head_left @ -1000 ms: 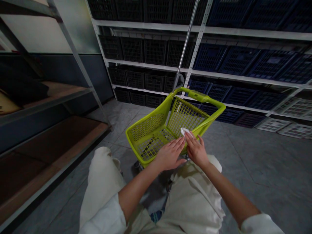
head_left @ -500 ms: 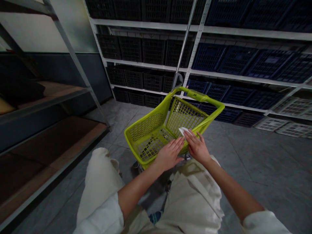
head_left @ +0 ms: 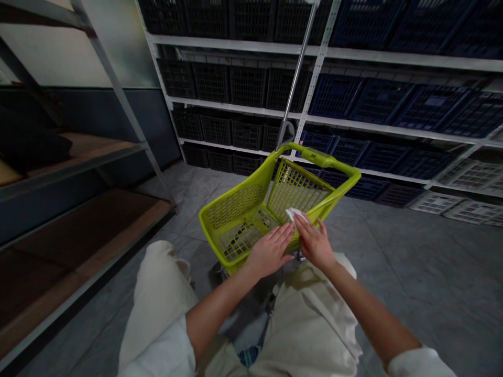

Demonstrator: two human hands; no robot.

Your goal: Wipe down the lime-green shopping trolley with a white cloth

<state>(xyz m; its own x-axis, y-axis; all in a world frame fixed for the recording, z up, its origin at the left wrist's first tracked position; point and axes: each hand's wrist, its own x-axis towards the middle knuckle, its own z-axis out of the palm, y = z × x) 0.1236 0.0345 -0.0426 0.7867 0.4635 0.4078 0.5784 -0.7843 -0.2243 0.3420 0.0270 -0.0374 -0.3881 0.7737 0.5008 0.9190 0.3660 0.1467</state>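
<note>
A lime-green plastic mesh shopping basket on wheels [head_left: 236,207] stands in front of my knees, with a padded handle bar [head_left: 314,157] at its far side. My right hand [head_left: 314,243] pinches a crumpled white wipe [head_left: 294,214] against the basket's near side. Just left of it, my left hand [head_left: 270,251] lies flat on the near rim, fingers together, holding nothing. Its fingertips almost reach the wipe. The hands hide part of the near rim.
A metal pole [head_left: 298,78] rises from the basket's far end. Metal shelving [head_left: 314,55] with black and dark blue crates fills the far side. Wooden shelves [head_left: 90,241] run along the left. White crates [head_left: 436,203] lie low at right, on a grey tiled floor [head_left: 412,262].
The wipe and both hands have shifted slightly left along the basket, and the basket sits a little further left in view. My grip on the wipe looks unchanged.
</note>
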